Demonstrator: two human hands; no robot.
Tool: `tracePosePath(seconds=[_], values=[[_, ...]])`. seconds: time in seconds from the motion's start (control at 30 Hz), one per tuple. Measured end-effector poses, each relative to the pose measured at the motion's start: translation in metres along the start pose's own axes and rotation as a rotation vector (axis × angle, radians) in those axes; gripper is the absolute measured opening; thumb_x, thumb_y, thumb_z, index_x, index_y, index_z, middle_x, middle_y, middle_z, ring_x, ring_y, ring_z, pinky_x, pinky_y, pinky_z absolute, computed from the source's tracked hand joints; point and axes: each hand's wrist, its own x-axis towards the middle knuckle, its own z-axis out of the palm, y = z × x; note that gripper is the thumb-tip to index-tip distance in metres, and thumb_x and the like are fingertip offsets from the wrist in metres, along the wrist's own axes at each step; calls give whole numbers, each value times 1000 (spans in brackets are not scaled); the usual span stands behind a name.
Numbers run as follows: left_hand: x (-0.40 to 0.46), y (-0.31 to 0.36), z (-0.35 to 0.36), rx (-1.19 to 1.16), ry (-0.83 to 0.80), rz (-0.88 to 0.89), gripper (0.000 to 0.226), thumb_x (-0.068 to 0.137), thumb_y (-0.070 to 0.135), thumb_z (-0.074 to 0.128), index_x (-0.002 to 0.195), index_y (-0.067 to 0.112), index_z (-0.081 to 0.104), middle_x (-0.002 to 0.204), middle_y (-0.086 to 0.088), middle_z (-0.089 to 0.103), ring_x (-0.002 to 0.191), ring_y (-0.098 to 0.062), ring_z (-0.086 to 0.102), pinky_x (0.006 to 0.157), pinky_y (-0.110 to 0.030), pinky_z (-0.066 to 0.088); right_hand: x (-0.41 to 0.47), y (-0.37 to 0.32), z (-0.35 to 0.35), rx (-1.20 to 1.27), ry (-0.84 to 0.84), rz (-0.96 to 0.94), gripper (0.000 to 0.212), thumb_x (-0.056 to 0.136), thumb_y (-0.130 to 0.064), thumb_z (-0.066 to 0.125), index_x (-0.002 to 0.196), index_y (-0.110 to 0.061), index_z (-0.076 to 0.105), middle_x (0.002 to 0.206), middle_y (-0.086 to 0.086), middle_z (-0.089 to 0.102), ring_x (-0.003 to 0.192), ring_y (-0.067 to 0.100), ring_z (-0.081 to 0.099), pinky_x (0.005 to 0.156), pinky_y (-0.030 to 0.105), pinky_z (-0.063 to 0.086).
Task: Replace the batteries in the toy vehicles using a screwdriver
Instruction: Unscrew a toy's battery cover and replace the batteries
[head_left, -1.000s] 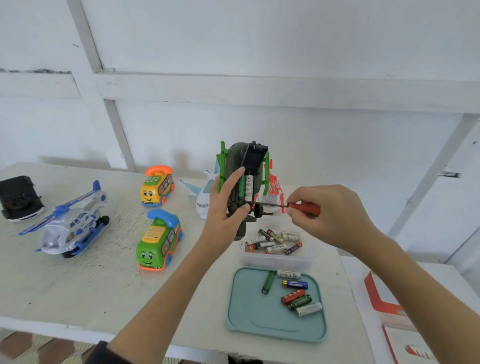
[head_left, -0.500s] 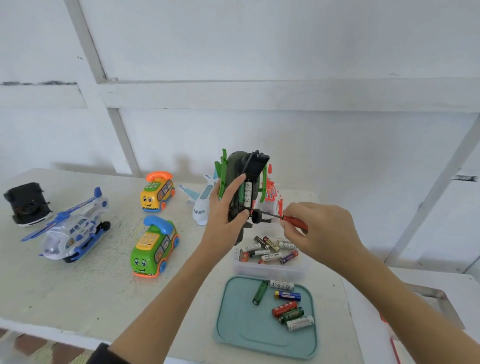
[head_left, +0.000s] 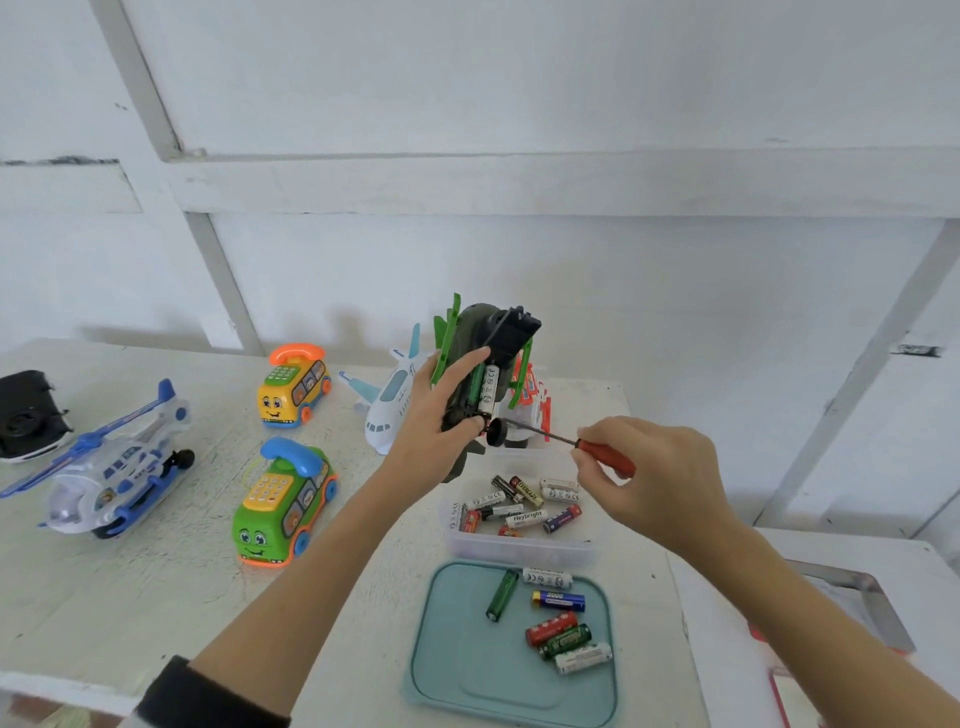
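My left hand (head_left: 434, 415) grips a dark green toy vehicle (head_left: 475, 358) with bright green fins, held upright above the table. Its battery bay faces me and shows batteries inside; a black cover hangs open at the top. My right hand (head_left: 660, 478) pinches a red-handled screwdriver (head_left: 605, 457), whose thin shaft points left, its tip near the toy's black wheel (head_left: 497, 432). A clear tub (head_left: 519, 551) of several batteries sits below the toy. A teal tray (head_left: 467, 675) in front holds several loose batteries.
On the white table stand a green phone-bus (head_left: 283, 509), a yellow phone-bus (head_left: 293, 387), a white toy plane (head_left: 389, 405), a blue-white helicopter (head_left: 111, 467) and a black toy (head_left: 28, 415) at the far left. A red-white toy (head_left: 535, 395) sits behind the held vehicle. The table's right edge meets a second surface.
My right hand drew the screwdriver back to the right, away from the toy's lower end. The left hand keeps the toy upright in much the same place. My head came slightly closer.
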Motion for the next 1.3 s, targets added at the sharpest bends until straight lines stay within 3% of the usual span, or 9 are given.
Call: tracePosePath(seconds=[0.13, 0.23, 0.3, 0.4, 0.6, 0.73, 1.03, 1.17, 1.3], values=[[3, -3, -6, 64, -100, 2, 68, 91, -8, 51, 135, 43, 44, 150, -2, 21, 93, 23, 50, 75, -5, 47, 21, 11, -2, -48, -41, 124, 16, 72, -29, 61, 63, -16, 61, 48, -9, 55, 40, 15, 50, 41, 18, 34], [5, -8, -10, 116, -159, 19, 73, 89, -6, 52, 131, 53, 44, 152, 6, 19, 120, 0, 46, 79, -18, 55, 40, 20, 3, -76, -110, 177, 18, 73, -23, 69, 63, -13, 58, 50, -7, 58, 45, 20, 52, 47, 19, 33], [6, -11, -11, 138, -176, 22, 74, 89, -5, 52, 130, 56, 44, 153, 8, 17, 129, -18, 39, 78, -12, 51, 46, 22, 7, -73, -157, 173, 16, 74, -20, 71, 65, -12, 60, 52, -6, 60, 49, 21, 54, 50, 17, 33], [9, -11, -11, 184, -196, 31, 77, 88, -3, 53, 127, 62, 42, 156, 10, 12, 140, -16, 23, 80, 0, 41, 49, 23, 11, -78, -198, 172, 14, 75, -20, 69, 67, -11, 62, 53, -3, 61, 52, 22, 56, 53, 14, 30], [16, -10, -11, 375, -274, 58, 78, 85, 4, 53, 129, 67, 38, 156, 18, 5, 135, -20, 29, 86, -39, 55, 50, 31, 10, -9, -272, 271, 15, 76, -22, 68, 68, -11, 62, 56, 2, 60, 58, 22, 53, 52, 19, 31], [19, -10, -6, 394, -320, 46, 78, 85, 2, 53, 131, 64, 38, 158, 12, 5, 127, -17, 36, 81, -31, 54, 47, 36, 6, 22, -293, 326, 16, 75, -22, 68, 65, -12, 61, 58, 2, 62, 61, 21, 55, 54, 20, 34], [21, -12, -1, 449, -366, 23, 74, 87, 3, 52, 133, 59, 38, 160, 8, 3, 135, -16, 28, 98, -35, 46, 41, 40, -2, 51, -432, 375, 12, 72, -20, 69, 63, -13, 64, 59, -2, 64, 65, 18, 59, 61, 26, 44], [25, -15, -2, 381, -360, 16, 74, 87, 2, 53, 134, 57, 40, 158, 10, 7, 126, -16, 36, 80, -24, 51, 40, 38, -2, 57, -319, 388, 14, 74, -21, 68, 64, -13, 62, 58, 0, 63, 63, 20, 58, 57, 25, 42], [23, -17, -2, 290, -337, 1, 75, 87, -1, 54, 131, 58, 41, 156, 10, 13, 119, -11, 41, 89, -24, 53, 43, 31, 1, -33, -280, 339, 14, 77, -21, 66, 68, -11, 61, 59, 3, 62, 61, 23, 56, 54, 21, 36]])
